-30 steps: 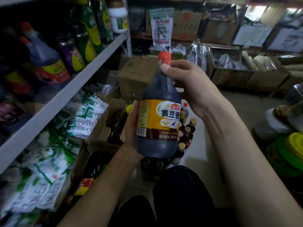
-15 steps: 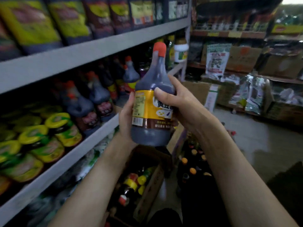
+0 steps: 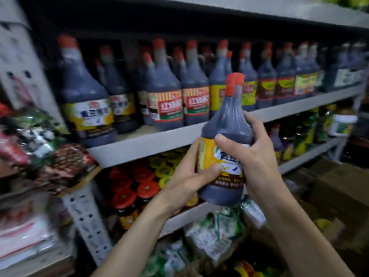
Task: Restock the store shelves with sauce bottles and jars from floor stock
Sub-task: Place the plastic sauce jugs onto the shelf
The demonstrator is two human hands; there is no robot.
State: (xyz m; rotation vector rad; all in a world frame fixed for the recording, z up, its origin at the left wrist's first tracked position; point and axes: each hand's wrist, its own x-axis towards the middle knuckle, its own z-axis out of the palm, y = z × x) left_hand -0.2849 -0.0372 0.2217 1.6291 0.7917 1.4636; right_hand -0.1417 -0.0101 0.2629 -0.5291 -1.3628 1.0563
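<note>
Both hands are on the sauce bottle (image 3: 225, 136): left hand (image 3: 185, 180) curled low across the label, right hand (image 3: 251, 156) wrapped round its shoulder, holding it upright in the air just in front of the shelf (image 3: 151, 144). The row of bottles (image 3: 165, 96) up there looks packed, though blur may hide a gap. Push in blind and the base could clip the lip or topple its neighbours.

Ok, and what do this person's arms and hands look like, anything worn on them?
Left hand and right hand are bare, without gloves. Both forearms are uncovered down to the frame's edge: no sleeves, watch or wristband. No rings show on the visible fingers, though the picture is blurred.
</note>
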